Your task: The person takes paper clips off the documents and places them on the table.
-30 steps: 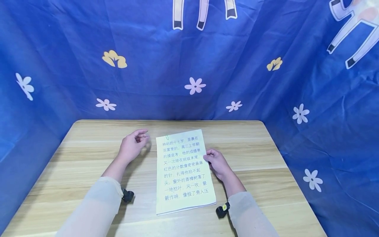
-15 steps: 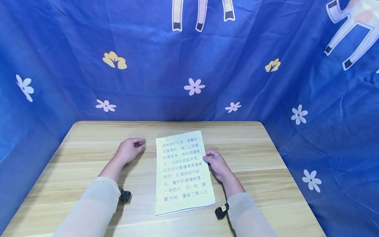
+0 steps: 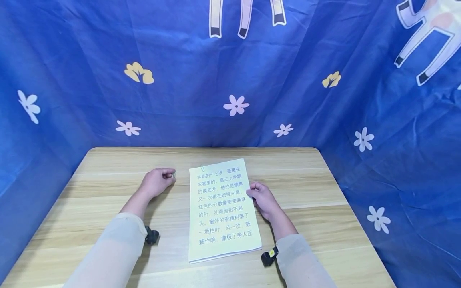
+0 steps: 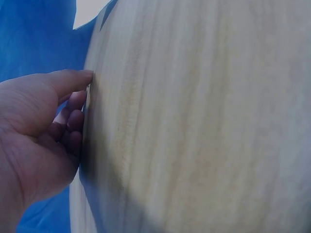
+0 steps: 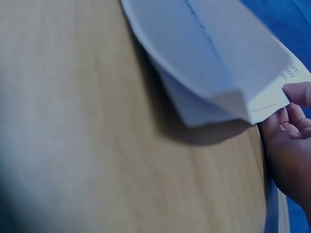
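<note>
A stack of printed paper sheets (image 3: 225, 216) lies slightly turned at the middle of the table, with a green paper clip (image 3: 203, 168) on its top edge. My right hand (image 3: 264, 200) pinches the stack's right edge, thumb on top; in the right wrist view the sheets (image 5: 209, 63) bow up from the table there. Left of the stack, my left hand (image 3: 156, 183) pinches a small green paper clip (image 3: 174, 175) between thumb and fingers, low over the wood. Its fingers mostly hide that clip, and in the left wrist view the thumb and curled fingers (image 4: 75, 119) cover it.
The wooden table (image 3: 306, 168) has rounded back corners. Blue cloth (image 3: 180, 100) with flowers and animal legs hangs behind it and along both sides. A black wrist camera (image 3: 152, 237) sits at the left cuff, another black camera (image 3: 268, 257) at the right.
My left hand has drawn slightly left and nearer to me, and its fingers have closed; a small green clip now shows at the tips. The right hand keeps its grip on the sheets.
</note>
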Demonstrator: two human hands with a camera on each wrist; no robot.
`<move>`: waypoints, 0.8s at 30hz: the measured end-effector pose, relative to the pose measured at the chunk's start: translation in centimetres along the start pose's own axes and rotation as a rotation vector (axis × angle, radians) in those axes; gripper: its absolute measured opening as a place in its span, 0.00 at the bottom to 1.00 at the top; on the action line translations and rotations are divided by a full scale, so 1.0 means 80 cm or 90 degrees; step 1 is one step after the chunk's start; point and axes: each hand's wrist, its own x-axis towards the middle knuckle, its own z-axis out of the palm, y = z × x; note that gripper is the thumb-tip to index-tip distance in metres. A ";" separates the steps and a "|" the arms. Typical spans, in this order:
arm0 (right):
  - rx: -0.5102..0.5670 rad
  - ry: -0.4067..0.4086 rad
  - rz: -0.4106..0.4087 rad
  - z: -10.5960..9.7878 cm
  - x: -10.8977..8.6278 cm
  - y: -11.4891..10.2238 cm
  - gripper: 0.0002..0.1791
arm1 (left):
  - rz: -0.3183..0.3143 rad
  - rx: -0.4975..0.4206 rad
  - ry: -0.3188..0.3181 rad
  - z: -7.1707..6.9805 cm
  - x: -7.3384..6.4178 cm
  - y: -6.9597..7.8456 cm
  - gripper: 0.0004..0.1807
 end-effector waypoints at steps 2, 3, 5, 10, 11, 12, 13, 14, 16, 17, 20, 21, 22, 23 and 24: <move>0.003 0.000 0.000 0.000 0.000 0.000 0.04 | -0.002 -0.006 -0.002 0.000 0.001 -0.001 0.24; 0.004 0.000 -0.001 0.000 0.000 0.000 0.03 | -0.004 -0.008 -0.002 0.000 0.001 -0.001 0.25; 0.008 0.000 -0.001 0.001 -0.001 -0.001 0.03 | -0.009 -0.015 0.000 0.000 0.001 -0.001 0.26; 0.009 0.002 -0.007 0.002 -0.001 0.000 0.04 | -0.029 -0.036 0.000 -0.001 0.000 -0.002 0.31; 0.010 0.002 -0.007 0.002 0.000 0.000 0.04 | -0.030 -0.038 -0.001 -0.001 0.000 -0.002 0.32; 0.010 0.003 -0.008 0.002 0.000 0.001 0.04 | -0.032 -0.039 -0.002 -0.002 0.000 -0.003 0.33; 0.010 0.003 -0.008 0.002 0.000 0.001 0.04 | -0.033 -0.039 -0.001 -0.002 0.000 -0.004 0.34; 0.011 0.003 -0.009 0.002 0.000 0.001 0.04 | -0.033 -0.039 0.002 -0.002 0.000 -0.005 0.35; 0.013 0.002 -0.009 0.002 0.000 0.001 0.03 | -0.034 -0.047 0.009 -0.004 0.000 -0.005 0.37; 0.014 0.002 -0.009 0.002 0.000 0.001 0.03 | -0.034 -0.052 0.014 -0.005 -0.001 -0.005 0.38; 0.015 0.001 -0.011 0.003 -0.001 0.001 0.04 | -0.042 -0.077 0.034 -0.007 -0.004 -0.003 0.38; 0.016 0.001 -0.011 0.003 -0.001 0.000 0.04 | -0.046 -0.085 0.043 -0.008 -0.006 -0.001 0.38; 0.017 0.001 -0.011 0.003 -0.001 0.000 0.05 | -0.050 -0.090 0.052 -0.008 -0.007 0.000 0.38; 0.017 0.001 -0.011 0.003 -0.001 0.000 0.06 | -0.054 -0.094 0.061 -0.007 -0.008 0.002 0.38; 0.018 0.001 -0.011 0.003 -0.002 0.000 0.06 | -0.058 -0.099 0.071 -0.006 -0.009 0.005 0.38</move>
